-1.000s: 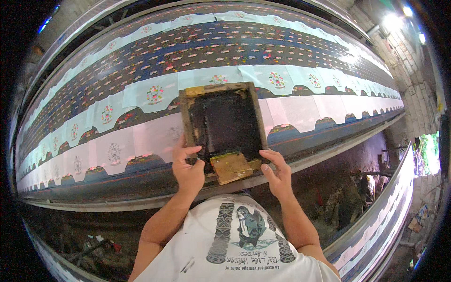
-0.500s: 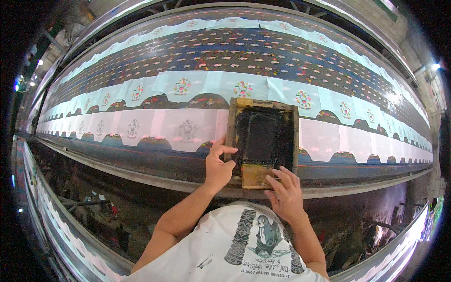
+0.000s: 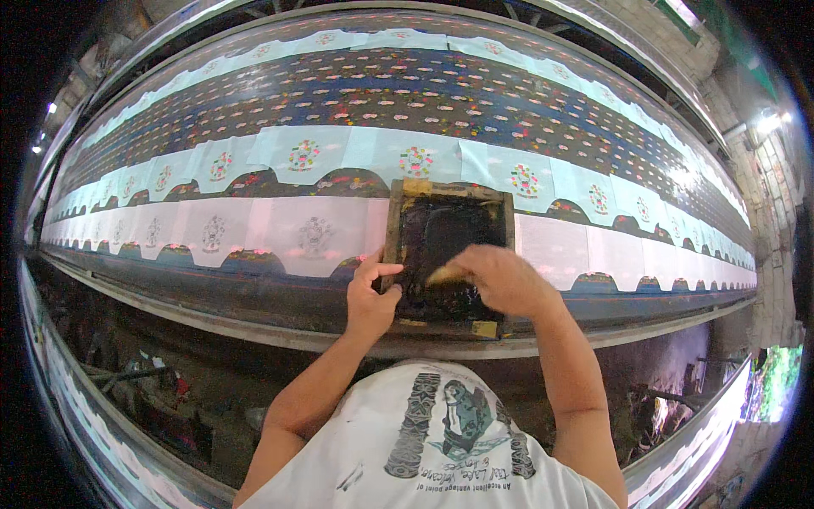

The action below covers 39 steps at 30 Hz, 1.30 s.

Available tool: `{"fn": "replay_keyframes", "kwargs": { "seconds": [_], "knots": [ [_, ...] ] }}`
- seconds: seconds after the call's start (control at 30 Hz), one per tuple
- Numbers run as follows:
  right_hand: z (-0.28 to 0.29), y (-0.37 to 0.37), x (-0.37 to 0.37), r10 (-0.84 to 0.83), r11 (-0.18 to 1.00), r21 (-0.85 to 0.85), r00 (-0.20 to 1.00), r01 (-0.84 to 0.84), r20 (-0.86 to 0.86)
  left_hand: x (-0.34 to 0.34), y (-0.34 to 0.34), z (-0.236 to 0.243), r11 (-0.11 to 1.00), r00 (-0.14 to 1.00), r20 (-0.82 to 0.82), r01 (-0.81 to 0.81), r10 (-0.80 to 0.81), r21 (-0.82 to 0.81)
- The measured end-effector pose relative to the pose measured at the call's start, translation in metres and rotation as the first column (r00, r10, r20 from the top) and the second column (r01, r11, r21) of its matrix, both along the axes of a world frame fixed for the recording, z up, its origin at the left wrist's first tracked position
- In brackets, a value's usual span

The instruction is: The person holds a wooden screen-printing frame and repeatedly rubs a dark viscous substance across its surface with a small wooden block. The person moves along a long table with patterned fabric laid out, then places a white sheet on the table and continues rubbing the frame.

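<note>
A wooden screen frame (image 3: pixel 509 229) with a dark inky mesh lies over a row of pale pink fabric pieces (image 3: pixel 560 250). My left hand (image 3: pixel 371 297) grips its left edge, fingers bent round the wood. Inside the frame, my right hand (image 3: pixel 500 276) is closed on a yellowish wooden squeegee (image 3: pixel 452 273), tilted over the dark ink. Left of the frame, pink pieces carry grey printed motifs (image 3: pixel 315 236). Just beyond, light blue pieces (image 3: pixel 356 148) show colourful round motifs.
The long printing table (image 3: pixel 297 335) has a metal front rail. More blue pieces (image 3: pixel 398 40) line its far side. Another table with fabric (image 3: pixel 695 433) runs at lower right, beside a block wall (image 3: pixel 738 187). Dark clutter (image 3: pixel 153 382) lies beneath the front edge.
The frame has moved right along the pink row and sits flat over it. My right hand has left the frame's near-right part and lifted the wooden squeegee, bringing it forward over the mesh.
</note>
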State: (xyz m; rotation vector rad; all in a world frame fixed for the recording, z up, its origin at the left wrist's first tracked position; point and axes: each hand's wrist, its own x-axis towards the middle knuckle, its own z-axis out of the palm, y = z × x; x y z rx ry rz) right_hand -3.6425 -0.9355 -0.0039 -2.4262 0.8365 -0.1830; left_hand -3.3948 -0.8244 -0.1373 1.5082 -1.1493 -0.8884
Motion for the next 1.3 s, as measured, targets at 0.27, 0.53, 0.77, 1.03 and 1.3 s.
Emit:
{"fn": "replay_keyframes", "kwargs": {
  "seconds": [0.27,0.53,0.77,1.03,1.3],
  "knots": [
    [-0.03,-0.069,0.021,-0.213,0.941,-0.234,0.965,0.245,0.155,0.018,-0.012,-0.002,0.996,0.989,-0.141,0.064,-0.055,0.059],
    [-0.037,0.023,0.014,-0.19,0.955,-0.22,0.98,0.196,0.051,0.017,-0.009,-0.005,0.996,0.985,-0.154,0.081,-0.076,0.032],
    [-0.025,0.102,0.014,-0.214,0.967,-0.149,0.976,0.208,-0.025,0.004,-0.001,-0.005,0.999,0.984,-0.176,0.032,-0.037,-0.034],
    [-0.036,0.128,-0.02,-0.367,0.891,-0.206,0.908,0.405,0.201,-0.004,-0.002,0.012,0.995,0.996,0.081,0.055,-0.048,-0.078],
    [-0.069,0.141,-0.121,-0.755,0.623,0.246,0.489,0.742,0.438,-0.072,-0.009,0.02,0.982,1.0,0.003,0.016,-0.016,-0.19]
  ]
}}
